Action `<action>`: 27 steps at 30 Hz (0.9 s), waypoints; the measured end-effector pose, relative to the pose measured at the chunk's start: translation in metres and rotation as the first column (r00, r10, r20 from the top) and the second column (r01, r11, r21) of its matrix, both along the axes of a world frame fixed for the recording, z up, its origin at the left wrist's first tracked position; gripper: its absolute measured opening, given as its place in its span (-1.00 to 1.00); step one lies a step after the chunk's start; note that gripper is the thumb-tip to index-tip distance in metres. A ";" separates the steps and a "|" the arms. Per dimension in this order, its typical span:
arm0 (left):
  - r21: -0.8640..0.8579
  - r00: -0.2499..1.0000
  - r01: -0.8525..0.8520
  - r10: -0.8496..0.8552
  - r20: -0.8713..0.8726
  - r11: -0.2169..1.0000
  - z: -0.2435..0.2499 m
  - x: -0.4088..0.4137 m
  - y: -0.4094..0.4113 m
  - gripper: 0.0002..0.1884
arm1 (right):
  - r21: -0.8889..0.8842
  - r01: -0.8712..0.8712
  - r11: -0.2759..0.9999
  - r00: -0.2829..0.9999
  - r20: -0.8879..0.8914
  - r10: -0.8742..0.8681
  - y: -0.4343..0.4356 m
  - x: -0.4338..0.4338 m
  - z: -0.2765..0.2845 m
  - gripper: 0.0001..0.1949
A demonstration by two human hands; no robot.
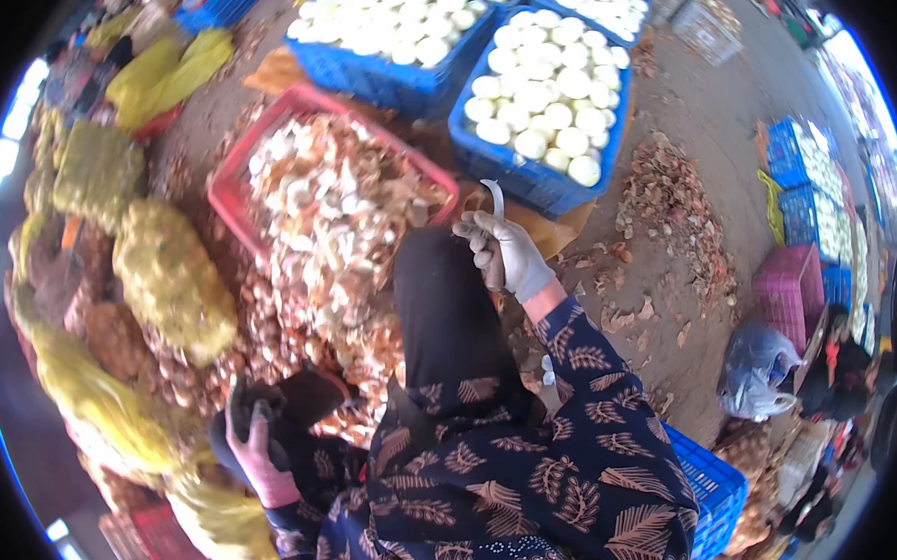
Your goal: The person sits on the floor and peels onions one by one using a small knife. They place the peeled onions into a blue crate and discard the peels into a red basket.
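My right hand (pixel 521 261), in a pale glove with dirty fingers, grips a small knife with a curved blade (pixel 493 198). It is above my dark-clothed knee (pixel 447 310), near the front of a blue crate (pixel 536 167) piled with peeled white onions (pixel 558 97). My left hand (pixel 259 452) wears a pinkish glove with dark fingers and is low at the left by my other knee; dark cloth behind it hides whether it holds anything. Before me, a red plastic crate (pixel 231 177) lies with onion skins (pixel 332 200) spilling toward my legs. Unpeeled onions (pixel 267 317) lie left of them.
More blue crates of peeled onions (pixel 388 30) stand ahead. Filled yellow mesh sacks (pixel 174 279) line the left. To the right are a heap of skins (pixel 680 207), a purple crate (pixel 790 287) and a plastic bag (pixel 756 368). Another blue crate (pixel 710 486) stands behind my right side.
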State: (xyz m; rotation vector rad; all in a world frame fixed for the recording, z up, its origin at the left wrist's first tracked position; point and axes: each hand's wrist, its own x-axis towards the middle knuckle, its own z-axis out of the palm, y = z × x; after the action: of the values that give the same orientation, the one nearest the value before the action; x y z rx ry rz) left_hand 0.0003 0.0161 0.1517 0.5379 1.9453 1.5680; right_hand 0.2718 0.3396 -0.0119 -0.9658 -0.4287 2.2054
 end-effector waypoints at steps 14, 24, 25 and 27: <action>0.148 0.749 -0.409 0.239 0.617 0.900 -0.157 -0.052 -0.078 -0.69 | 0.268 -0.431 0.862 0.862 -0.159 0.481 -0.033 -0.108 0.047 -0.50; -0.701 0.732 0.665 -0.413 0.542 0.258 -0.360 -0.006 -0.088 -0.53 | 0.074 -0.375 0.924 0.898 -0.219 0.381 -0.062 -0.145 0.038 -0.58; -0.718 0.656 0.689 -0.507 0.560 0.099 -0.376 0.006 -0.087 -0.50 | 0.081 -0.358 0.930 0.908 -0.204 0.367 -0.065 -0.147 0.037 -0.53; -0.639 0.533 0.768 -0.581 0.615 0.028 -0.415 0.032 -0.106 -0.50 | 0.096 -0.314 0.944 0.932 -0.156 0.326 -0.067 -0.148 0.034 -0.41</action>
State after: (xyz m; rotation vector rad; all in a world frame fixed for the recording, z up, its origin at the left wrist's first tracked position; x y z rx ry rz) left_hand 0.0328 -0.0898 -0.2631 0.6524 1.5790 -0.1659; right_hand 0.1241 0.2729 0.0217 -0.7010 -0.6154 2.5233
